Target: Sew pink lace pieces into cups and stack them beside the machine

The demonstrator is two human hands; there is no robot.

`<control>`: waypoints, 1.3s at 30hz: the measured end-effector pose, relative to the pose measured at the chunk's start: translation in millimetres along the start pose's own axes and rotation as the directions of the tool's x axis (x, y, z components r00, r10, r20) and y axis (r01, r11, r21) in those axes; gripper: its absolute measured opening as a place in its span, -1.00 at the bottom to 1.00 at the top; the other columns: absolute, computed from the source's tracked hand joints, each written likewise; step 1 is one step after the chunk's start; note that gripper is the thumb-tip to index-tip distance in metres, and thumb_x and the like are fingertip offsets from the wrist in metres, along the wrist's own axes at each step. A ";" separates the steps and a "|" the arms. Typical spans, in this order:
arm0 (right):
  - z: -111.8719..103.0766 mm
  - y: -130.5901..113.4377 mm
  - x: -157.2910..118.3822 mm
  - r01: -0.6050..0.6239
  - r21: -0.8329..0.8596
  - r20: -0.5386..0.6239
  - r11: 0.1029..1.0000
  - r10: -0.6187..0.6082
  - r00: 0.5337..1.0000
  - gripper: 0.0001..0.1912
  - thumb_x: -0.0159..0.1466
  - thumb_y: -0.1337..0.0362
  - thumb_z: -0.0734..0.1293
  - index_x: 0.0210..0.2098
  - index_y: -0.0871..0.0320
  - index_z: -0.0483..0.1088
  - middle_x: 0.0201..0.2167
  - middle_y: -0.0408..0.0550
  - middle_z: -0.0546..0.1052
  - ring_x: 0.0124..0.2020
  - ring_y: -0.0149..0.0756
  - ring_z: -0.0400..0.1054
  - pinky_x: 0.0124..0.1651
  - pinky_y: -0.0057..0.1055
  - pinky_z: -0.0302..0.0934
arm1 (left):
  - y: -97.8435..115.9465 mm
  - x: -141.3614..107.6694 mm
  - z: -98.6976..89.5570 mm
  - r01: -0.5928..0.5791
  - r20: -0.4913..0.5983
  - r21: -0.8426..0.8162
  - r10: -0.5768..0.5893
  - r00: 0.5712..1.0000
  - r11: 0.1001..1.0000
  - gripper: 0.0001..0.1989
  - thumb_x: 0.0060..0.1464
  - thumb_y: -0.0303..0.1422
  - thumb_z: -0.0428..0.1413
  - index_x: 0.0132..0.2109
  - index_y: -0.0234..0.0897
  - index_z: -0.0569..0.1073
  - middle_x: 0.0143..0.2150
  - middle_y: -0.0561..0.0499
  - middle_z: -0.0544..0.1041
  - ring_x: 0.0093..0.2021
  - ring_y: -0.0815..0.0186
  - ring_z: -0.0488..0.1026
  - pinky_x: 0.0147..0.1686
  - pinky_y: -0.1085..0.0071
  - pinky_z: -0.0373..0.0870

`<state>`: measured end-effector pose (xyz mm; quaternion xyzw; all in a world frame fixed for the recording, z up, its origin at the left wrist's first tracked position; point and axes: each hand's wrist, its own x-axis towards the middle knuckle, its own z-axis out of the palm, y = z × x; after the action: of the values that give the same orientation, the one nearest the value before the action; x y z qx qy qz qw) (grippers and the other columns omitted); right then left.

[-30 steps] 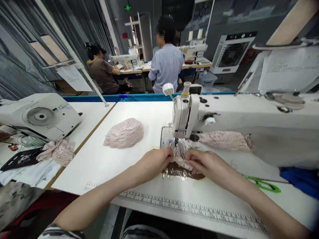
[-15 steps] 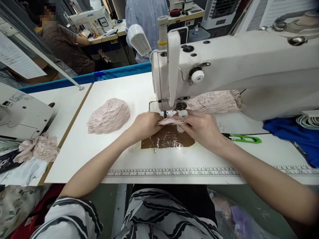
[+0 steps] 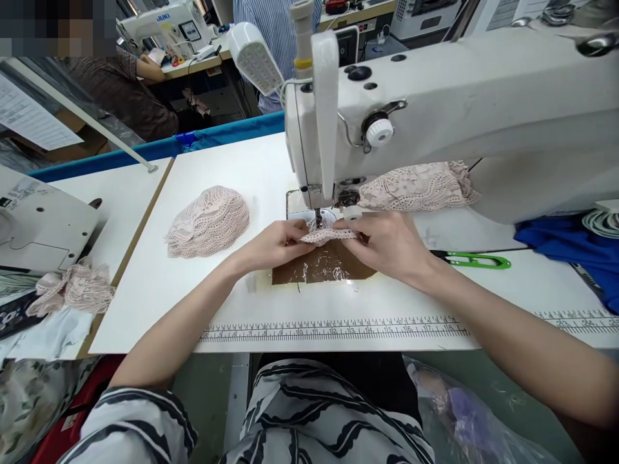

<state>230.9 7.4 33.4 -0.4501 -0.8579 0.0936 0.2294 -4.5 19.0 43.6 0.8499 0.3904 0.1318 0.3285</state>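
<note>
A small strip of pale pink lace [image 3: 323, 236] lies under the needle area of a white sewing machine [image 3: 435, 109]. My left hand [image 3: 278, 246] pinches its left end between closed fingers. At the right end, my right hand [image 3: 387, 245] grips the same lace, thumb and fingers pressed together just below the machine head. Beneath both hands is a brown patch [image 3: 324, 267] under clear film. A pile of pink lace pieces [image 3: 209, 222] rests left of my left hand, and more folded lace [image 3: 420, 187] lies behind my right hand, under the machine arm.
Green-handled snips [image 3: 478, 260] and blue cloth [image 3: 565, 248] lie to the right. A printed ruler [image 3: 309, 331] runs along the table's front edge. At the left stand another machine [image 3: 43, 219] and bunched lace [image 3: 89, 288]. Two people are beyond the blue cloth edging [image 3: 236, 133].
My left hand has shifted slightly left, and more lace shows between my hands and around the needle. The whole view has tilted a little, with the machine appearing higher and further left.
</note>
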 end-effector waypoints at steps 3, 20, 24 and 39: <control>-5.4 0.8 0.4 0.089 -0.023 0.089 0.996 -0.087 0.992 -0.68 0.21 0.37 0.24 -0.17 0.13 0.61 -0.41 -0.11 0.62 -0.44 -0.30 0.38 -0.42 -0.40 0.07 | -2.7 -8.2 15.4 -0.107 -0.051 0.246 0.123 0.991 0.963 -0.67 0.29 -0.37 0.02 -0.43 -0.29 0.51 -0.35 -0.02 0.44 -0.36 0.34 0.37 -0.30 0.36 0.33; 0.4 3.6 -1.4 0.392 -0.062 0.154 0.918 -0.379 0.913 -0.71 0.29 0.41 0.19 -0.23 0.18 0.56 -0.15 -0.05 0.66 -0.16 -0.19 0.46 0.07 -0.20 0.14 | -1.1 -27.6 47.7 -0.158 -0.170 0.708 0.383 0.908 0.689 -0.70 0.34 -0.45 0.00 0.12 -0.35 0.50 0.14 -0.20 0.53 0.14 0.12 0.52 0.31 -0.20 0.25; 2.0 4.2 -1.4 0.390 -0.070 0.149 0.918 -0.377 0.914 -0.72 0.30 0.42 0.20 -0.23 0.18 0.56 -0.16 -0.04 0.66 -0.15 -0.19 0.46 0.10 -0.19 0.13 | -2.8 -26.5 47.7 -0.160 -0.179 0.704 0.390 0.903 0.692 -0.69 0.32 -0.47 0.01 0.13 -0.39 0.49 0.13 -0.24 0.54 0.13 0.09 0.52 0.32 -0.24 0.20; 15.7 19.2 3.3 0.408 -0.225 0.054 0.885 -0.407 0.912 -0.71 0.30 0.40 0.22 -0.13 0.27 0.56 -0.34 0.02 0.66 -0.29 -0.17 0.42 0.03 -0.18 0.13 | -20.3 -11.6 45.4 -0.119 -0.234 0.701 0.384 0.893 0.704 -0.67 0.37 -0.42 -0.07 0.14 -0.34 0.48 0.12 -0.21 0.55 0.16 0.11 0.50 0.38 -0.31 -0.01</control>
<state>235.8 21.8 13.6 -0.2834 -0.9388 -0.0558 0.1877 -2.0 -0.6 -3.4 0.9165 0.3426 0.1815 -0.0984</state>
